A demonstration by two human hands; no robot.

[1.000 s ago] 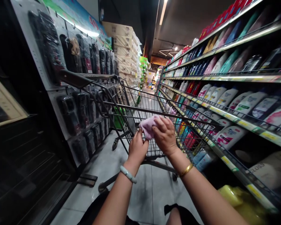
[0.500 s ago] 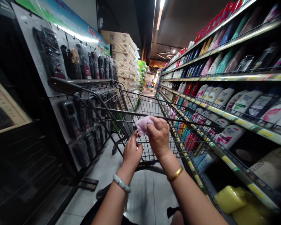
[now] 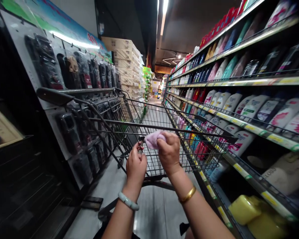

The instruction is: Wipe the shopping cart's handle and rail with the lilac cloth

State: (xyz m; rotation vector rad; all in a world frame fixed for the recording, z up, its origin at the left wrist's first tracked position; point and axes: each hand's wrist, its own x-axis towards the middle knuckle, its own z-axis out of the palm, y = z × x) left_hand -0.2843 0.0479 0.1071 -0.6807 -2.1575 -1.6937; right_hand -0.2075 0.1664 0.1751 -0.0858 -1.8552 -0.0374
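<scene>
A pale lilac cloth [image 3: 152,139] is bunched in my right hand [image 3: 169,150], its free end pointing left over the wire basket of a black shopping cart [image 3: 154,167]. My left hand [image 3: 136,163] is just left of and below the cloth, a small gap between them. Its fingers are curled in at the cart's near wires, by a small dark fitting; whether they grip a wire or something small is hidden. The cart stands right in front of me, its handle end [image 3: 55,96] to the left.
Shelves of shampoo bottles [image 3: 255,108] line the right side, close to the cart. Packaged dark goods hang on a white display panel [image 3: 48,99] at left. Stacked cartons [image 3: 123,63] stand farther back. Yellow containers [image 3: 244,209] sit low at right. Tiled floor [image 3: 151,212] lies below.
My left hand has moved slightly left and down, away from the cloth. The right hand and cloth have lowered a little. The view has shifted slightly.
</scene>
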